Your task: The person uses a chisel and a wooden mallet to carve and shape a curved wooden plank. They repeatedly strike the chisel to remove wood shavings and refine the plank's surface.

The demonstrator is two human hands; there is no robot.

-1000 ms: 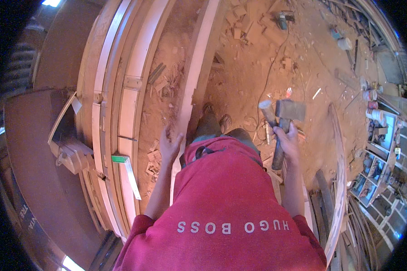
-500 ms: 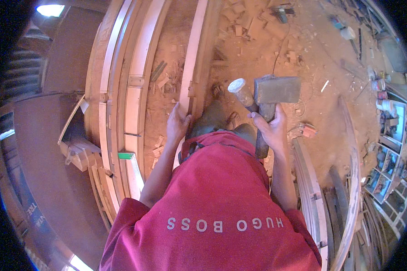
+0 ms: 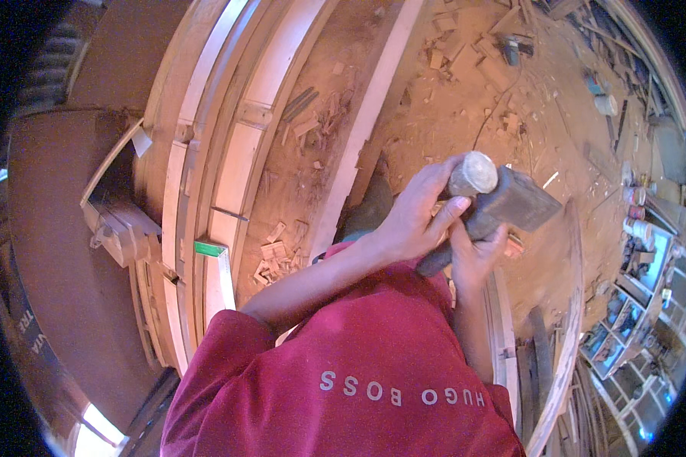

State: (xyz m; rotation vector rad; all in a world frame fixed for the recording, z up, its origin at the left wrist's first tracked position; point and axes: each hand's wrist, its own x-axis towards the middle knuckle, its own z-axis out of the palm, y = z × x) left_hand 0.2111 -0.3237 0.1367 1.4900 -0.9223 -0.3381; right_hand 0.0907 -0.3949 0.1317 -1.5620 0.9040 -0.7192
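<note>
In front of my red shirt, my two hands meet. My right hand [image 3: 474, 255] is closed round the handle of a mallet [image 3: 524, 204] with a dark, blocky head, which tilts to the right. Against the mallet's head stands a thick round tool handle [image 3: 474, 174] with a pale, battered end, perhaps a chisel's; its lower part is hidden behind my fingers. My left hand [image 3: 415, 217] reaches across and wraps round this handle, its thumb near my right fingers. A long timber beam [image 3: 370, 126] with a notch in its edge lies to the left of my hands.
Several long boards [image 3: 236, 175] run along the left, beside a large brown panel [image 3: 76, 251]. A green-ended strip [image 3: 209, 249] lies on them. Offcuts [image 3: 278, 259] and shavings litter the earthen floor. At right are curved timber [image 3: 568, 343] and a compartmented tray [image 3: 625, 320] of small items.
My left hand has let go of the notched beam and crossed right to take hold of the round handle. The mallet has tilted, and the view has shifted.
</note>
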